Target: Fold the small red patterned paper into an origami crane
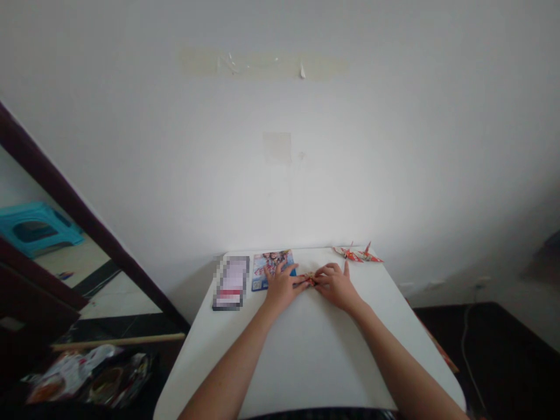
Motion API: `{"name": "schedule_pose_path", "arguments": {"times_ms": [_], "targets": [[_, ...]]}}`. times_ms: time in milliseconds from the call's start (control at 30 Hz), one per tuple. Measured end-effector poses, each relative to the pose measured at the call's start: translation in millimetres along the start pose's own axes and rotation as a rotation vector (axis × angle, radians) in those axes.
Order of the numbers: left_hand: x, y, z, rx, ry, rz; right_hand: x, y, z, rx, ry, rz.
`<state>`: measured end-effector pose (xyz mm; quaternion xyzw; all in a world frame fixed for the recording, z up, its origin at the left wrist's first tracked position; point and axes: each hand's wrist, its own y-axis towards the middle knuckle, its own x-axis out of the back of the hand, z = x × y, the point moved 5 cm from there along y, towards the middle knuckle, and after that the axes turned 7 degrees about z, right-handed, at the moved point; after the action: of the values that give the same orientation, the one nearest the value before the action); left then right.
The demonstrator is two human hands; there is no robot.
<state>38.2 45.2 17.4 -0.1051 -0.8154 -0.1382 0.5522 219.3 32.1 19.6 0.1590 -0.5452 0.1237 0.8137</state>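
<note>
Creased paper piece (pixel 311 280), folded paper cranes (pixel 366 256), smooth tabletop (pixel 306 361), matt wall (pixel 280 201), smooth plastic stool (pixel 32 212)

The left hand (pixel 281 287) and right hand (pixel 338 286) are meeting over the tabletop (pixel 297 361), their fingertips pinching a small patterned folded paper (pixel 310 280) between them. The left hand's other fingers are spreading over a colorful booklet (pixel 272 258). A phone (pixel 233 283), its screen blurred into blocks, is lying left of the booklet. Two red-and-white folded paper figures (pixel 359 255) are resting side by side at the far right corner, near the wall (pixel 371 175).
</note>
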Motion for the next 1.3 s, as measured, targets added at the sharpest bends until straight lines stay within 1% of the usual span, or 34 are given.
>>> {"name": "schedule_pose_path", "arguments": {"times_ms": [133,267,500,700,900,1033,1300], "targets": [[0.1,0.9,1.7,0.022,0.003,0.016,-1.6,1.4,-2.7,0.013,0.039,-0.025],[0.5,1.2,2.3,0.016,0.003,0.018,-2.4,2.6,-3.8,0.008,0.097,-0.046],[-1.5,2.1,3.8,0.012,-0.003,0.002,-5.4,2.3,-0.6,0.008,0.07,-0.079],[-5.2,4.9,6.5,0.008,-0.002,-0.023,-10.9,4.7,1.0,-0.051,0.055,-0.125],[-6.5,7.9,7.0,0.048,-0.021,-0.01,-12.7,7.6,-7.5,-0.144,0.2,-0.122],[-5.7,9.3,6.7,0.08,-0.029,-0.003,-15.2,9.1,-10.7,-0.163,0.238,-0.13],[-1.5,9.0,2.5,0.125,-0.054,0.008,-15.7,8.0,-7.8,-0.198,0.224,-0.171]]}}
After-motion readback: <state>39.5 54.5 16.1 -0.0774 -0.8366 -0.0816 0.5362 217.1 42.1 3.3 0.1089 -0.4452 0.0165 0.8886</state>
